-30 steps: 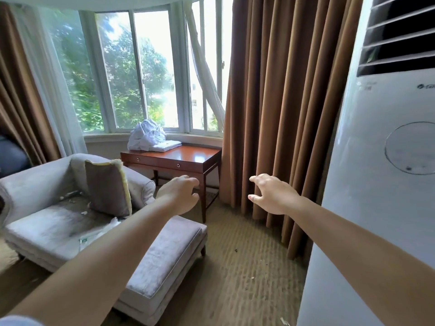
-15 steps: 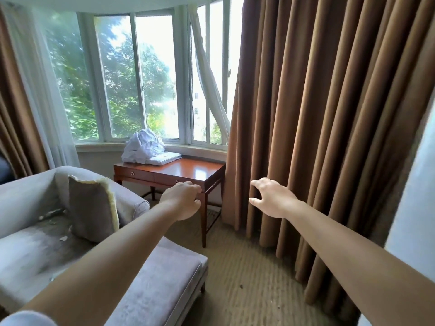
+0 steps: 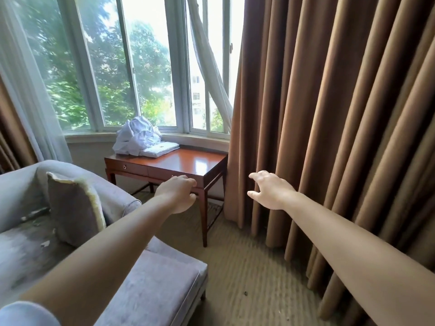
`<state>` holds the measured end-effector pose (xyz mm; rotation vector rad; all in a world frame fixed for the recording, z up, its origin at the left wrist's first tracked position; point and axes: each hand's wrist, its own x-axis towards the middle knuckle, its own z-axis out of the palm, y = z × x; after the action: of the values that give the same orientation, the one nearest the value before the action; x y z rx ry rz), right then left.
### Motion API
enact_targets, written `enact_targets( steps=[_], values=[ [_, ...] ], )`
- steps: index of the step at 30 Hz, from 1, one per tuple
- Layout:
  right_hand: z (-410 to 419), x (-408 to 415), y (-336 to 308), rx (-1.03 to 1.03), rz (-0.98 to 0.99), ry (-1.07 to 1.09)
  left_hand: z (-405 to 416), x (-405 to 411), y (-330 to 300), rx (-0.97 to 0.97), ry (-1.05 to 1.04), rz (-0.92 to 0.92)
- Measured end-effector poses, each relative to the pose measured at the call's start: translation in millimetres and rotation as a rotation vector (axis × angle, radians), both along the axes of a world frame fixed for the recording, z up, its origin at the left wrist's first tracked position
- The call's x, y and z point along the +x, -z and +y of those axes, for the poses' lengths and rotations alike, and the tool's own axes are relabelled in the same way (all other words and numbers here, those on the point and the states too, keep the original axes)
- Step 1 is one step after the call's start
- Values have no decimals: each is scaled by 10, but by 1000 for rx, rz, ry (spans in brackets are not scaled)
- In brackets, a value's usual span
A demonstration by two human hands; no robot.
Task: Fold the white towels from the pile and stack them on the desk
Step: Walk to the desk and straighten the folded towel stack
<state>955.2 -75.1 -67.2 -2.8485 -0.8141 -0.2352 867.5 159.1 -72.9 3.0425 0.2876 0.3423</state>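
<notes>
A crumpled pile of white towels [image 3: 136, 135] sits at the back left of a reddish wooden desk [image 3: 195, 164] under the window. Beside the pile lies a flat folded white towel [image 3: 160, 148]. Both my arms stretch forward, well short of the desk. My left hand [image 3: 177, 192] hangs in the air with loosely curled fingers and holds nothing. My right hand [image 3: 270, 190] is spread, fingers relaxed, empty, in front of the curtain.
A grey sofa [image 3: 28, 208] with a worn cushion [image 3: 75, 205] and its footrest [image 3: 160, 278] fill the left. Heavy brown curtains [image 3: 329, 114] hang along the right. Beige carpet [image 3: 247, 267] runs between sofa and curtains up to the desk.
The view has moved forward and turned; the white appliance at the right is out of sight. The desk and towels appear closer. Both hands stay held out, empty.
</notes>
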Motion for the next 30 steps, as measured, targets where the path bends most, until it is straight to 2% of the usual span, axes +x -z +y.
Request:
enact_targets(
  steps=[10,16,30],
  values=[
    [358,1959,-107,-6,7,-152,279,1743,-36,-24,-126,0],
    [620,2794,-15,-6,40,-216,491,2517,26,-18,-177,41],
    [1769,4942,336,-97,61,-261,1621,4627,397,-58,-218,92]
  ],
)
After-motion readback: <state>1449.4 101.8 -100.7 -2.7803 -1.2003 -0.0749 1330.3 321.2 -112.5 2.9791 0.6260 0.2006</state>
